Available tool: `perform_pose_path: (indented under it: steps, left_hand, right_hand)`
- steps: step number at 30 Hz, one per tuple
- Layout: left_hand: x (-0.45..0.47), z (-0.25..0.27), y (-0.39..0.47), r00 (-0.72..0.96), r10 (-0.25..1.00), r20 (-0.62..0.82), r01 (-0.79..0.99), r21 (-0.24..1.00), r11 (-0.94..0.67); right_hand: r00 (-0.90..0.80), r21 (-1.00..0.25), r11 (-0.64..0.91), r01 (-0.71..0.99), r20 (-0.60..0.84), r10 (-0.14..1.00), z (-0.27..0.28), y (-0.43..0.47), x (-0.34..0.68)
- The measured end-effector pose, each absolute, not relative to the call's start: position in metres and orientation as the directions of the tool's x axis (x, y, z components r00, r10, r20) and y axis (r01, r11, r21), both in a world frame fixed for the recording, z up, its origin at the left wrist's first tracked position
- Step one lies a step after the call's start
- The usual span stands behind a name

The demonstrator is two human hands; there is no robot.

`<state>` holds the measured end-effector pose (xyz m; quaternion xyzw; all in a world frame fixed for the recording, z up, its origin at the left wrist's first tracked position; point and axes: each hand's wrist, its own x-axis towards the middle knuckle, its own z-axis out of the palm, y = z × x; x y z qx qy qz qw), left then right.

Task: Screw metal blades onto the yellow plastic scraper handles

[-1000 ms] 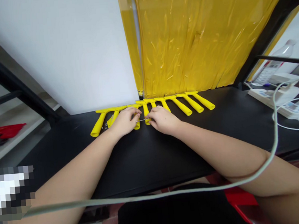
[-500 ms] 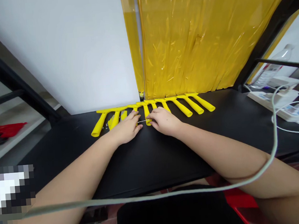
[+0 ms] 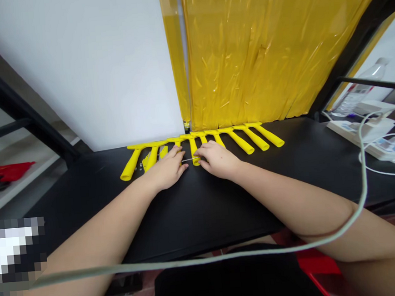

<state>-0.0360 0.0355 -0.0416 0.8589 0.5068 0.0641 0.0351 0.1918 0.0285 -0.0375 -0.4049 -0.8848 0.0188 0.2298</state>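
Near the back of the black tabletop, my left hand [image 3: 169, 169] is closed around a yellow T-shaped piece [image 3: 176, 143], mostly hidden under the fingers. My right hand [image 3: 217, 159] pinches a thin metal rod [image 3: 189, 159], whose left end reaches the piece in my left hand. What kind of tool the rod belongs to is hidden. Behind the rod lies another yellow T-shaped piece [image 3: 194, 148] with a hollow round end. Several more such pieces form a row on both sides, among them one at the left end [image 3: 130, 166] and one at the right end [image 3: 268, 135].
Small metal bits [image 3: 140, 166] and flat yellow parts [image 3: 146, 161] lie left of my left hand. A pale cable [image 3: 233, 255] crosses low in front of my arms. White power strips [image 3: 371, 141] and a plastic bottle [image 3: 360, 89] stand at the right. A white panel [image 3: 116, 72] rises behind.
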Motion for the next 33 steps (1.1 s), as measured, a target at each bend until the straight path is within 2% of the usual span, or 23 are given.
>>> perform_pose_path:
  steps: [7,14,18,24,30,33]
  left_hand:
    - [-0.039,-0.042,0.038,0.496,0.861,0.108,0.852,0.13,-0.507]
    - [-0.043,-0.043,0.041,0.534,0.834,0.139,0.822,0.146,-0.551]
    - [-0.043,-0.041,0.043,0.542,0.827,0.147,0.815,0.148,-0.56]
    - [-0.043,-0.038,0.044,0.567,0.808,0.16,0.79,0.173,-0.588]
    - [-0.041,-0.039,0.043,0.522,0.838,0.16,0.821,0.171,-0.544]
    - [-0.039,-0.039,0.041,0.565,0.804,0.182,0.789,0.163,-0.592]
  right_hand:
    - [-0.547,-0.278,0.669,0.689,0.407,0.732,-0.03,0.027,0.197]
    - [-0.385,-0.415,0.618,0.668,0.519,0.764,-0.024,0.039,0.222]
    - [-0.394,-0.396,0.615,0.682,0.509,0.765,-0.024,0.039,0.227]
    - [-0.56,-0.303,0.729,0.614,0.484,0.672,-0.027,0.032,0.214]
    - [-0.609,-0.235,0.708,0.665,0.377,0.697,-0.034,0.032,0.2]
    - [-0.606,-0.236,0.707,0.667,0.379,0.699,-0.034,0.033,0.201]
